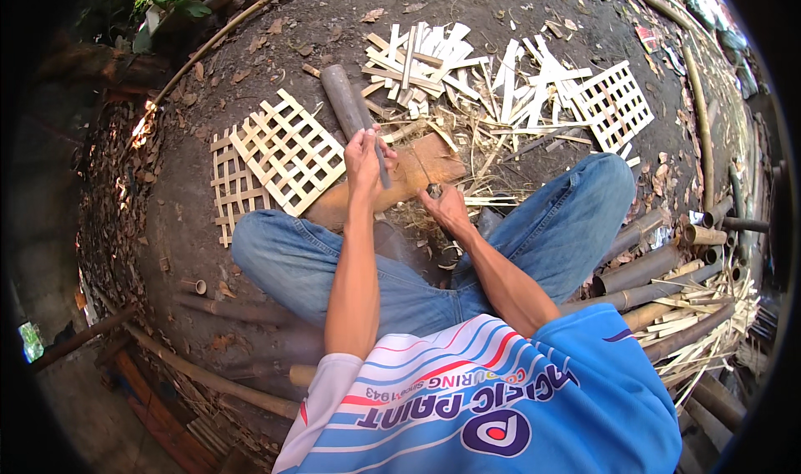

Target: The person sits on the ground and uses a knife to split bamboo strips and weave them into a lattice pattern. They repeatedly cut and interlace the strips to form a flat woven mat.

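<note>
My left hand (365, 158) is closed round a narrow dark grey strip (384, 169), whose lower end points down over a worn wooden block (446, 161). Whether the strip is bamboo or metal I cannot make out. Just beyond that hand a thick grey-brown bamboo tube (342, 94) lies on the ground. My right hand (448, 209) is curled at the near edge of the block, fingers bent around something dark that is mostly hidden. The block lies between my bent knees. Left of it, two woven bamboo lattice panels (292, 153) overlap, one partly on the other.
A heap of pale split bamboo strips (425, 61) lies ahead, with another lattice panel (613, 107) at its right. Shavings litter the ground near the block. Bamboo poles (642, 265) and more strips (701, 307) lie at my right. A long pole (225, 382) runs behind me at left.
</note>
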`<state>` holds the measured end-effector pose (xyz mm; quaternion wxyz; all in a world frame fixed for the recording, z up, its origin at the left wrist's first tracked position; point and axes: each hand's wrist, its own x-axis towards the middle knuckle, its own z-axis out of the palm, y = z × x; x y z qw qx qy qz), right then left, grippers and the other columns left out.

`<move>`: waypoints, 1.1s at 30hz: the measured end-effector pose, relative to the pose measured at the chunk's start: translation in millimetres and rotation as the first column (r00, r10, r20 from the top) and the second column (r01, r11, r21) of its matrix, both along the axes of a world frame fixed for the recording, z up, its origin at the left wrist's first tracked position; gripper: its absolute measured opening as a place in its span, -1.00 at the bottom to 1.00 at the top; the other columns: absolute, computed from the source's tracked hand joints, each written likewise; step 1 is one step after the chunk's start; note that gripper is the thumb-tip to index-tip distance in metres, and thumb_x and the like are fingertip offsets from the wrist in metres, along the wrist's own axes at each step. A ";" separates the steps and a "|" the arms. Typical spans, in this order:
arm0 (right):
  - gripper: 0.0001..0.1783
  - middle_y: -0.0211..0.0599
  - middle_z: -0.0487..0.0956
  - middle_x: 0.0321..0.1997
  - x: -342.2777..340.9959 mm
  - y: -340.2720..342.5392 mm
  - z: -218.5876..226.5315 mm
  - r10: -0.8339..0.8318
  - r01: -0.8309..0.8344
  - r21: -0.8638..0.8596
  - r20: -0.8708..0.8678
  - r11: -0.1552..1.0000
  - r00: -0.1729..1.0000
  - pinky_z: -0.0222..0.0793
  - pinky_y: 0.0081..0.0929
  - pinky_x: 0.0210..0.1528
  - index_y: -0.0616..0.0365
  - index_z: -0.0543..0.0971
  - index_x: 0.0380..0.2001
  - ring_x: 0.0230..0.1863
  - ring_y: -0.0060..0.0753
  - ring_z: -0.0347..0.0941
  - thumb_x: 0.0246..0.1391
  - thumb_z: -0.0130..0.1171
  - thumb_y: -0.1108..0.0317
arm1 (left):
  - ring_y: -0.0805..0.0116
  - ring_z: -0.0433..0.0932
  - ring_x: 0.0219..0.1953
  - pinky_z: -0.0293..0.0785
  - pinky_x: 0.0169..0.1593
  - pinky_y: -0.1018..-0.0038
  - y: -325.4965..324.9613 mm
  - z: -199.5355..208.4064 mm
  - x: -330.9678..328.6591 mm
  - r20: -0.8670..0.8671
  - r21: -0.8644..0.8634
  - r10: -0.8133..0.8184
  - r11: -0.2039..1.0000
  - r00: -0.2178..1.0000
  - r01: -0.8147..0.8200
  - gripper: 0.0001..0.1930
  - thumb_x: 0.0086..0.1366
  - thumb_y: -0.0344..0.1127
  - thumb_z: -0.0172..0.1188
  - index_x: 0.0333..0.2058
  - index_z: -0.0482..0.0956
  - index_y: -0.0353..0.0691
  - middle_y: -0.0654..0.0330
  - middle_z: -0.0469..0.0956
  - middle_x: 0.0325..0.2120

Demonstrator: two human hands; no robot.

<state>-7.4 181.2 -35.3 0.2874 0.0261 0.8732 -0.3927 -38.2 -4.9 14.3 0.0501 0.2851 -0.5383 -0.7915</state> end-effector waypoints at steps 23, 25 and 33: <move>-0.76 -0.34 0.54 -0.60 -19.2 6.1 80.5 0.203 -0.395 -0.227 -0.578 0.890 0.791 0.35 -0.40 -0.53 0.20 0.60 -0.45 -0.60 -0.53 0.38 0.06 0.31 0.23 | 0.67 0.29 -0.74 0.03 -0.75 0.74 11.5 110.2 81.3 -0.040 0.115 -0.132 0.984 0.990 0.135 -0.66 0.46 -0.30 0.08 0.12 0.43 -0.33 0.32 0.43 -0.52; -0.77 -0.32 0.58 -0.57 -22.6 7.0 77.5 0.141 -0.253 -0.254 -0.390 0.933 0.910 0.36 -0.41 -0.55 0.20 0.61 -0.42 -0.64 -0.52 0.37 0.06 0.30 0.24 | 0.68 0.25 -0.75 0.02 -0.74 0.75 7.5 114.6 84.5 -0.031 0.118 -0.171 0.978 0.985 0.173 -0.66 0.47 -0.29 0.06 0.13 0.44 -0.32 0.34 0.42 -0.52; -0.68 -0.43 0.47 -0.72 -53.6 26.5 85.7 0.110 -0.157 -0.106 -0.356 0.982 0.928 0.27 -0.47 -0.68 0.15 0.64 -0.25 -0.72 -0.59 0.34 0.08 0.28 0.12 | 0.68 0.26 -0.74 0.09 -0.70 0.74 16.0 122.3 99.8 0.143 -0.209 -0.058 0.974 0.988 0.088 -0.65 0.41 -0.29 0.17 0.09 0.50 -0.33 0.33 0.47 -0.54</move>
